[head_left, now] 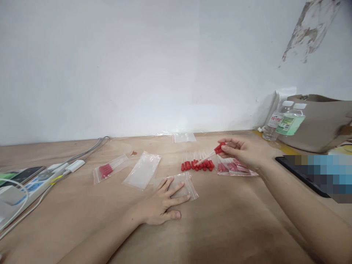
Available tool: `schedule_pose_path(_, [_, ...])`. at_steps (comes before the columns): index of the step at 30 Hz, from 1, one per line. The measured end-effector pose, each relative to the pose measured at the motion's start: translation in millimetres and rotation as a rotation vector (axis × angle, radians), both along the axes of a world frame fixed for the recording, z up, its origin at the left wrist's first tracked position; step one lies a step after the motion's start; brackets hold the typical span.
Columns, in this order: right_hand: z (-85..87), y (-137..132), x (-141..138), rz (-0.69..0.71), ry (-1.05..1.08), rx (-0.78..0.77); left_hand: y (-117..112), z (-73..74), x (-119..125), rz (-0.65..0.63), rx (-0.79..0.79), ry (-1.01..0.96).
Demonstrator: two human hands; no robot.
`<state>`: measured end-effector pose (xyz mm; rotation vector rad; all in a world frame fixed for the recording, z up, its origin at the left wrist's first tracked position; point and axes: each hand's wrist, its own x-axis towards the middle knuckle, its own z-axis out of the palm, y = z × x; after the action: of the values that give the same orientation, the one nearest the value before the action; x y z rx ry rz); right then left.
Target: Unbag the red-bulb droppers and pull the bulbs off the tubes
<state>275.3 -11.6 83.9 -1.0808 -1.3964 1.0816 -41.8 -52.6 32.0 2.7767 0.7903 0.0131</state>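
My left hand (162,203) lies flat with fingers spread on a clear zip bag (190,185). Pinched between the fingers of my right hand (239,151) are several thin clear sticks with red ends (219,147), held above the table. Just below and to the left, more red-ended sticks (198,165) lie in a loose row, red ends toward me. Under my right hand rest filled zip bags (233,168) with red ends showing through. Left of my left hand lie flat clear zip bags (143,170), and farther left a zip bag of red-ended sticks (110,168).
Another clear bag (184,137) lies by the wall. A power strip (35,185) with cables and phones (29,174) occupies the left. On the right are two bottles (291,119), a grey-beige bag (321,124) and a dark-edged device (299,178) with a blurred screen.
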Motion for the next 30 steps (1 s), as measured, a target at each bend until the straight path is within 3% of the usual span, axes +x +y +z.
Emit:
schedule_pose_path(2, [-1.4, 7.3, -6.8, -0.122, -0.023, 0.206, -1.0, -0.1, 0.8, 0.007, 0.010, -0.001])
schedule_pose_path(5, [-19.0, 21.4, -29.5, -0.236, -0.230, 0.493, -5.7, -2.2, 3.1, 0.040, 0.070, -0.003])
schedule_pose_path(7, [-34.6, 30.0, -46.2, -0.214, -0.490, 0.677, -9.6, -5.0, 4.8, 0.075, 0.141, -0.021])
schedule_pose_path(10, [-53.0, 37.2, -64.9, -0.134, -0.870, 0.824, -13.4, -9.7, 6.2, 0.107, 0.246, -0.049])
schedule_pose_path(12, [-60.2, 38.3, -71.4, -0.084, -1.027, 0.853, -13.9, -11.9, 6.5, 0.098, 0.299, -0.048])
schedule_pose_path(16, [-68.3, 36.6, -74.7, -0.027, -1.110, 0.866, -17.2, -11.8, 9.3, 0.093, 0.354, -0.014])
schedule_pose_path(21, [-70.3, 30.6, -74.4, -0.029, -1.255, 0.872, -28.7, -5.6, 17.6, 0.202, 0.376, -0.040])
schedule_pose_path(26, [-64.5, 16.6, -70.3, -0.123, -1.158, 0.848, -12.6, -2.1, 11.0, 0.415, 0.381, -0.212])
schedule_pose_path(30, [-71.9, -1.7, -61.5, -0.158, -1.008, 0.882, 9.2, -3.1, 0.1, 0.582, 0.170, -0.374])
